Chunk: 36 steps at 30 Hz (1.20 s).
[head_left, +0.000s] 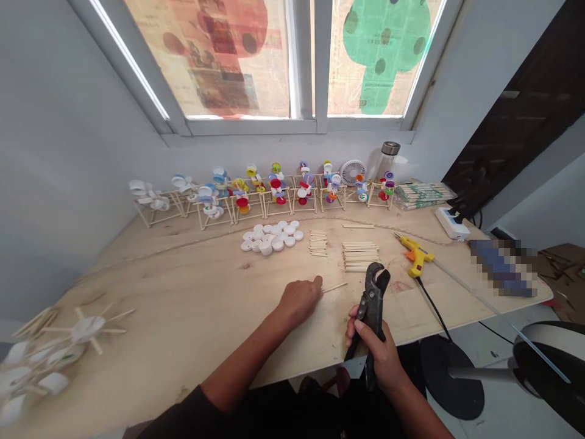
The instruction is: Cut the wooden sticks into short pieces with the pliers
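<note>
Just below the middle of the frame, the left hand [299, 303] sits over the plywood tabletop [183, 305], knuckles up and fingers curled in. Its fingertips [319, 281] close on the end of a thin wooden stick [335, 288] that points to the right; whether the stick is lifted or lying on the board, I cannot tell. Just beside it, the right hand [372, 356] wraps around the handles of black adjustable pliers [372, 308], held nearly upright with the jaws apart at the top, near the stick's far tip but not touching it.

Straight above the hands, loose white bottle caps [271, 236] lie in a cluster, with a small stack of wooden sticks [319, 242] and a larger stack of wooden sticks [361, 256] to their right. Farther right, a yellow glue gun [415, 256] lies on the board, trailing a black cord [432, 305] over the edge. Along the wall, under the window [297, 61], stands a row of stick frames with colored caps [260, 192], followed by a small white fan [352, 172], a glass bottle [386, 160] and packets of sticks [423, 195]. A white power strip [452, 223] sits near the right edge of the board. At the lower left, a blurred stick-and-cap wheel [86, 329] lies on the tabletop.
</note>
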{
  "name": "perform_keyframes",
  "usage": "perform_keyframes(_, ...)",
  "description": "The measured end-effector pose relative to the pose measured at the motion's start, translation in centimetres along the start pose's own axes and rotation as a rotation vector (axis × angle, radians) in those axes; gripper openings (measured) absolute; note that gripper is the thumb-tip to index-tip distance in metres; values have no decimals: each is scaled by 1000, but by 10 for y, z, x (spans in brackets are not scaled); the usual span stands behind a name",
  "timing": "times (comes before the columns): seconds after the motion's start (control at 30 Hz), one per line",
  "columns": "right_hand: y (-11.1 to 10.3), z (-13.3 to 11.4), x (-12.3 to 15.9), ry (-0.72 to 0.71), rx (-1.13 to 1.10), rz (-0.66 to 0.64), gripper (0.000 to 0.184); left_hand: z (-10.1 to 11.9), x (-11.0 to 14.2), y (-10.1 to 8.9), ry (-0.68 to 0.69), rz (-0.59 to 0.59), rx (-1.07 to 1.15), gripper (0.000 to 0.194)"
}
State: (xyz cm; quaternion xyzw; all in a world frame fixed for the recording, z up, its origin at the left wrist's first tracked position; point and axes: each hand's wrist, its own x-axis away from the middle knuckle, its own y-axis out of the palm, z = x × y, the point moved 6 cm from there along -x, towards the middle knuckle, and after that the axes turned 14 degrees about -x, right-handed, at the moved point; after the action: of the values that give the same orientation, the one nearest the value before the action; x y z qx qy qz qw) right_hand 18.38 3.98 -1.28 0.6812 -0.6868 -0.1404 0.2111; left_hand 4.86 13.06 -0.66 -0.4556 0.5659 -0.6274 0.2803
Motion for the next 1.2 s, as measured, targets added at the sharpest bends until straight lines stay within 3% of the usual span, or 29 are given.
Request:
perform_keyframes(0.3, 0, 1, 0, 14, -35, 7, 20, -8, 8, -5, -23, 37, 88, 19)
perform_keyframes(0.6, -1, 0, 0, 17, -37, 1, 21, 8, 10, -6, -100, 160, 125, 17)
perform_keyframes(0.9, -2, 0, 0, 14, -46, 3, 22, 11, 3, -6, -97, 146, 242, 10)
perform_keyframes(1.07, -1, -4, -1, 14, 8, 40, 22, 8, 20, -8, -3, 117, 477, 16)
perform_keyframes(1.2, 8, -13, -8, -24, 106, 54, 22, 14, 38, -1, 149, -62, 1121, 20)
